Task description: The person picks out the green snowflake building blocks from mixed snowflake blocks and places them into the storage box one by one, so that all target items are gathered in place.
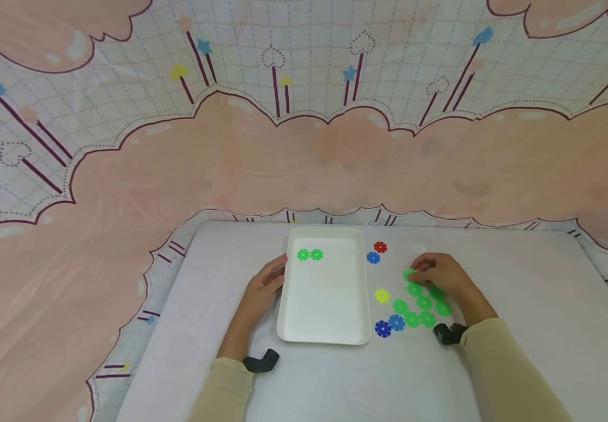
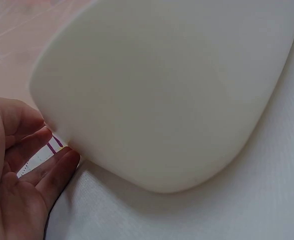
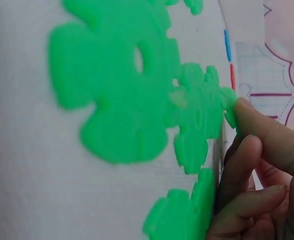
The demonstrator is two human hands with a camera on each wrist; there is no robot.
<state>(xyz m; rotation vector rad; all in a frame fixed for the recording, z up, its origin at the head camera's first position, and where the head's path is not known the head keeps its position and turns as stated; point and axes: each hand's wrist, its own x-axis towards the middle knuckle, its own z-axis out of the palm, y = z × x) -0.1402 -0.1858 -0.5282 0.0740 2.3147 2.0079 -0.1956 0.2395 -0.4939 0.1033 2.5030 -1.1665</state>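
My left hand (image 1: pixel 263 291) rests at the left side of a white rectangular tray (image 1: pixel 325 325), its fingertips touching the edge. In the left wrist view the hand (image 2: pixel 24 165) meets the outside of the tray wall (image 2: pixel 157 115). Two green flower-shaped plastic discs (image 1: pixel 310 254) lie side by side in the tray's upper left. To the right of the tray, my right hand (image 1: pixel 443 276) pinches a green notched disc (image 1: pixel 408 274) at the far end of a cluster of green discs (image 1: pixel 424 302). In the right wrist view, thumb and fingertips hold that disc's edge (image 3: pixel 230 106).
Between tray and green cluster lie a red disc (image 1: pixel 380 247), a blue one (image 1: pixel 373 258), a yellow one (image 1: pixel 382 295), a dark blue one (image 1: pixel 383 329) and another blue one (image 1: pixel 396 322). A pale disc (image 1: pixel 419 248) sits beyond the right hand. Everything stands on a white-covered table (image 1: pixel 335 387).
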